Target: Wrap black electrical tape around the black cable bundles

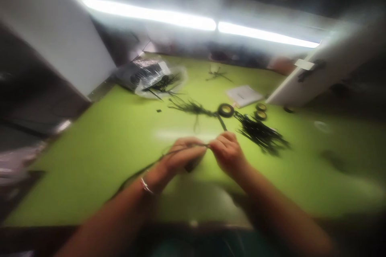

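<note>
My left hand (183, 154) is closed around a thin dark cable (144, 170), which trails back over the wrist and down along the forearm. My right hand (227, 150) pinches the same cable close to the left fingertips; the two hands nearly meet. A short black strip (222, 122) reaches from just behind the right knuckles toward a roll of black tape (226, 110); whether the right fingers hold it is hidden. Left of that roll lies a loose bunch of thin dark cables (193, 107). A thicker bundle of black cables (262, 134) rests to the right. Blur hides finer detail.
On the green table (90, 148), a clear plastic bag (147, 74) with dark cables stands back left. A white pad (244, 95) and two small tape rolls (261, 111) lie right of centre. Pale panels (304, 80) flank the table, beneath a bright tube light (150, 15).
</note>
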`<state>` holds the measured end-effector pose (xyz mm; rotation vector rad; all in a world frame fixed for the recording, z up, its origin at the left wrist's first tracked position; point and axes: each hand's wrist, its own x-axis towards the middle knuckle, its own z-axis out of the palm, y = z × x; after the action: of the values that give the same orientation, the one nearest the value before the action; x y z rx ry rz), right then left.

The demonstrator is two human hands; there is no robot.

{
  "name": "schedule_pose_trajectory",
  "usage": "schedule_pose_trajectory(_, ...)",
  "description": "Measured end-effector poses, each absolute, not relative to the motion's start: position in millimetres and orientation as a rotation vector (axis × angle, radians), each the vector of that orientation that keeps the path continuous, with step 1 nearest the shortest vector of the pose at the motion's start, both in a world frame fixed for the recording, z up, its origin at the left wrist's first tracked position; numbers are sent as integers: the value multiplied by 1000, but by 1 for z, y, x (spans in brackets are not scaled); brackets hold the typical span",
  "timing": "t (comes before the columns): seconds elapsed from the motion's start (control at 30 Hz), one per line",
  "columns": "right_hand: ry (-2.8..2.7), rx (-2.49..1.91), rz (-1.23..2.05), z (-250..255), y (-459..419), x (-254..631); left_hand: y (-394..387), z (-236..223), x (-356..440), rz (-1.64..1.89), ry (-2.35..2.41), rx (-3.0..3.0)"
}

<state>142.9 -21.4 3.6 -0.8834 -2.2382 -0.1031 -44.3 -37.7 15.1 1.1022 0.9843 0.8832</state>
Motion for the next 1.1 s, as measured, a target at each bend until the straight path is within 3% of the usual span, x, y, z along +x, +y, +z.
schedule_pose_trajectory(0.13,-2237,-771,-432,-4,-16,152,-39,9,-43,933,972,977)
schedule_pose_trajectory(0.37,-2265,-709,-457,-14,-15,155,-33,-4,-39,960,1018,822)
schedule_pose_trajectory(0.5,-2297,-790,-273,-10,-18,150,-32,-3,-40,985,1098,929)
schedule_pose_trajectory(0.73,-2288,-924,294,1,-22,142,-32,-3,-39,1134,1190,1708)
schedule_pose_trajectory(1.1,-2159,-969,520,9,-22,143,-32,3,-39,1112,1144,1667)
